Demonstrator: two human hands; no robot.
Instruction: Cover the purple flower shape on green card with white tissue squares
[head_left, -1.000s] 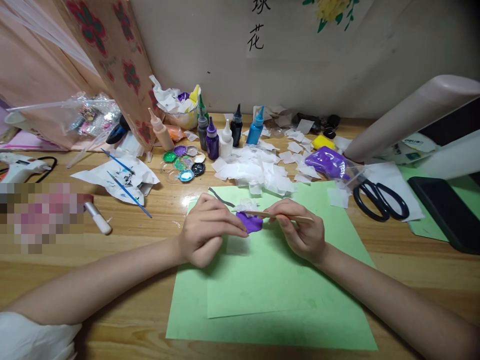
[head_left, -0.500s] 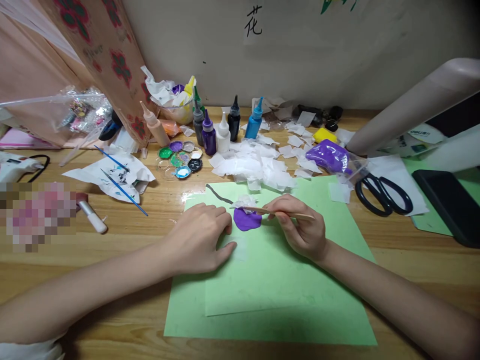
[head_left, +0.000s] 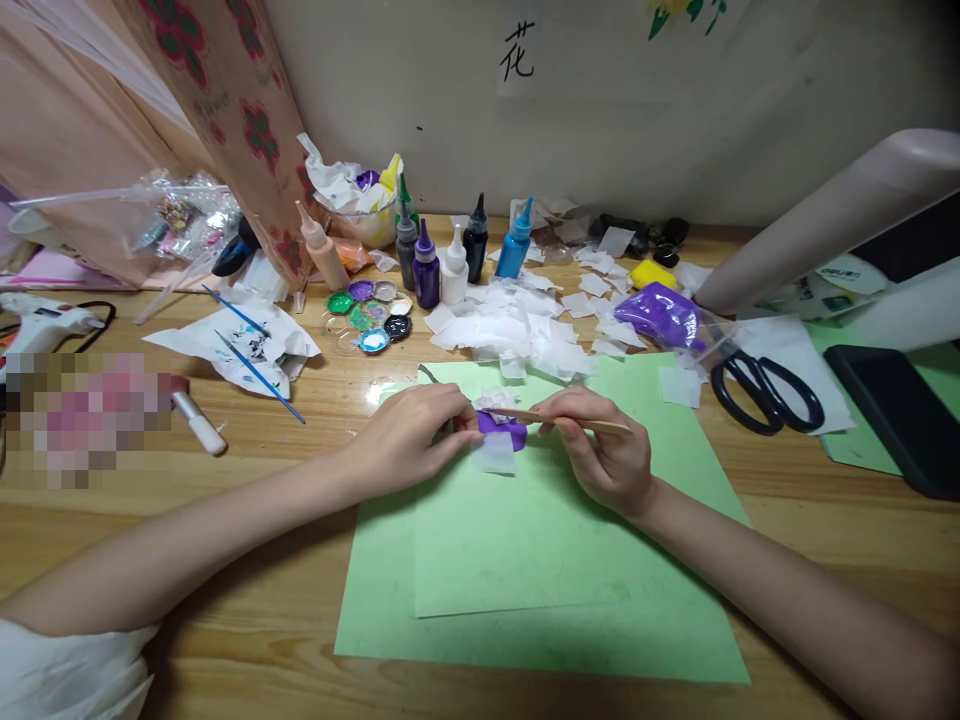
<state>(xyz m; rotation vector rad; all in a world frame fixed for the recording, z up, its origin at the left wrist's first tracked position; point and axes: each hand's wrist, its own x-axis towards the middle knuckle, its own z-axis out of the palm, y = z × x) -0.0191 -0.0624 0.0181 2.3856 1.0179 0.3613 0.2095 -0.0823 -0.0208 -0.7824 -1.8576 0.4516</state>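
In the head view, my right hand (head_left: 600,450) is closed round a flat wooden stick (head_left: 577,420), its tip at the upper edge of a purple patch (head_left: 517,435). My left hand (head_left: 424,430) pinches a small square of thin white tissue paper (head_left: 495,458), which hangs over the lower part of that patch. Crumpled white tissue (head_left: 499,399) sits just above the purple. Everything here lies on a light green sheet (head_left: 540,560), stacked over a larger green sheet (head_left: 630,650). A dark strip (head_left: 429,374) on the sheet is mostly covered by my left hand.
Behind the sheets are loose tissue squares (head_left: 517,330), paint bottles (head_left: 426,275) and a paint palette (head_left: 367,318). Black-handled scissors (head_left: 765,395), a purple bag (head_left: 660,315) and a black phone-like slab (head_left: 892,420) lie right. Blue brushes (head_left: 262,365) rest on stained tissue at left.
My left hand has picked up the tissue square from the green sheet and moved it up over the purple patch. My right hand keeps the stick in nearly the same place.
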